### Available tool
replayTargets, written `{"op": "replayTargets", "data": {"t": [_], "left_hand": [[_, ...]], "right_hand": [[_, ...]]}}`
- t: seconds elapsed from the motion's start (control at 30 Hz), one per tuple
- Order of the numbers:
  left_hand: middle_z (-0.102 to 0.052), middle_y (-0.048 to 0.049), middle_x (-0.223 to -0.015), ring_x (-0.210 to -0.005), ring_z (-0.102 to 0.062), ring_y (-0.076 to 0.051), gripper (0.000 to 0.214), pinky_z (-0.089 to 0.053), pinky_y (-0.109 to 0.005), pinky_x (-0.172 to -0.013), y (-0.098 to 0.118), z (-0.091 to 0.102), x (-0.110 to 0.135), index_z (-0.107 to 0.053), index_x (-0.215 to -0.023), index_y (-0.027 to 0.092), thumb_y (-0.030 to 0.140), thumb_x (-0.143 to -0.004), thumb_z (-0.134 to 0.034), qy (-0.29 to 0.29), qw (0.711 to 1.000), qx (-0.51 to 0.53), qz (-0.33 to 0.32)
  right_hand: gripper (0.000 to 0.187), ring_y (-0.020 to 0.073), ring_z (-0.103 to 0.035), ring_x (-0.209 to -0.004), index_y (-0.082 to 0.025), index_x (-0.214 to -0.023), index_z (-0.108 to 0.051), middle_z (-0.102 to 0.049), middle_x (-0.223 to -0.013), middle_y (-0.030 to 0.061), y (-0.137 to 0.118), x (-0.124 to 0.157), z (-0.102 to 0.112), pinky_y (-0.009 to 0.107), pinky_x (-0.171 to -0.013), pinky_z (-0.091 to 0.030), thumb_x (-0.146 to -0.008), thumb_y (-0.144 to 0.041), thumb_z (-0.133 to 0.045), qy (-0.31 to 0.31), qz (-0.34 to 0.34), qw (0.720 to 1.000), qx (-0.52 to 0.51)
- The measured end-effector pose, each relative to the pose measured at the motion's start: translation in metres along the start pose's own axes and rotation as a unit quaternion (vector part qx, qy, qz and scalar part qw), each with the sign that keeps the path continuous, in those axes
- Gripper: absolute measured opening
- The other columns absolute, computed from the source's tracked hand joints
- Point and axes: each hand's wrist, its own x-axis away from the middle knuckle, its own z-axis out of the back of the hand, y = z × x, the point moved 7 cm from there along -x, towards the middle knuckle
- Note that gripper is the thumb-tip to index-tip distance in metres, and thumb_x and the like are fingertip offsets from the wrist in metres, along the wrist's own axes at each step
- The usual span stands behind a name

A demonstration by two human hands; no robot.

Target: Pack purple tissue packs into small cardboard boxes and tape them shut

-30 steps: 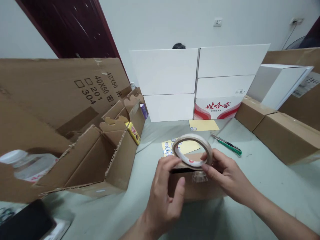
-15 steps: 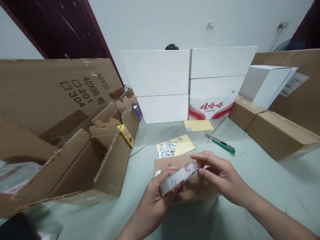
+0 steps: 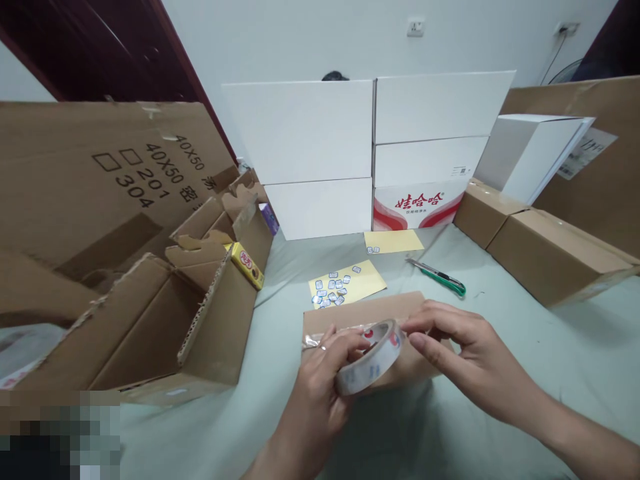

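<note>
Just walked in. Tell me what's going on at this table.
A person's left hand holds a roll of clear tape above a cardboard box. The right hand has its thumb and fingertips at the roll's outer edge; whether they touch it is hard to tell. Beyond the box, a yellow sheet with small blue-edged pieces and a green utility knife lie on the cloth.

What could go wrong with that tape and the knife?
The left hand grips the tape roll by one side, so it might slip and drop onto the cardboard box below. The green-handled knife lies on the cloth just beyond the right hand, and its blade looks like it's out, so a careless reach could mean a cut finger.
</note>
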Motion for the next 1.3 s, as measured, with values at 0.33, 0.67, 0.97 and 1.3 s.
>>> {"op": "replayTargets", "data": {"t": [0.33, 0.67, 0.97, 1.3], "left_hand": [[-0.072, -0.0076, -0.111, -0.115, -0.066, -0.025, 0.008, -0.054, -0.033, -0.095, 0.001, 0.009, -0.012, -0.065, -0.093, 0.023, 0.022, -0.085, -0.067, -0.031, 0.997, 0.044, 0.063], [-0.074, 0.0011, -0.074, -0.059, -0.067, -0.013, 0.021, -0.052, -0.018, -0.056, 0.004, 0.051, -0.009, -0.073, -0.093, 0.021, 0.04, -0.091, -0.063, 0.151, 0.984, 0.009, 0.09], [-0.077, -0.0002, -0.083, -0.062, -0.07, -0.012, 0.027, -0.054, -0.017, -0.059, -0.004, 0.069, -0.01, -0.071, -0.116, 0.023, 0.039, -0.095, -0.063, 0.184, 0.979, 0.032, 0.079], [-0.072, -0.0062, -0.089, -0.074, -0.069, -0.013, 0.022, -0.052, -0.021, -0.065, 0.048, 0.054, -0.031, -0.064, -0.116, 0.009, 0.017, -0.101, -0.05, 0.058, 0.961, -0.215, -0.162]], "right_hand": [[0.026, 0.0109, -0.048, -0.056, -0.02, -0.069, -0.057, -0.055, -0.062, -0.002, 0.022, -0.023, -0.005, 0.024, -0.054, -0.04, -0.083, -0.04, -0.064, -0.003, -0.098, 0.987, -0.124], [0.019, 0.0133, -0.047, -0.062, -0.021, -0.069, -0.052, -0.054, -0.066, -0.0009, 0.051, -0.033, -0.019, 0.026, -0.057, -0.036, -0.079, -0.037, -0.054, -0.07, -0.132, 0.989, 0.003], [0.014, 0.0151, -0.05, -0.067, -0.02, -0.071, -0.054, -0.062, -0.072, 0.0004, 0.046, -0.041, -0.028, 0.029, -0.062, -0.032, -0.084, -0.018, -0.052, -0.121, -0.107, 0.974, 0.159], [0.015, 0.0148, -0.05, -0.067, -0.02, -0.07, -0.051, -0.06, -0.071, -0.0001, 0.041, -0.034, -0.03, 0.027, -0.062, -0.033, -0.085, -0.019, -0.05, -0.153, -0.099, 0.958, 0.222]]}}
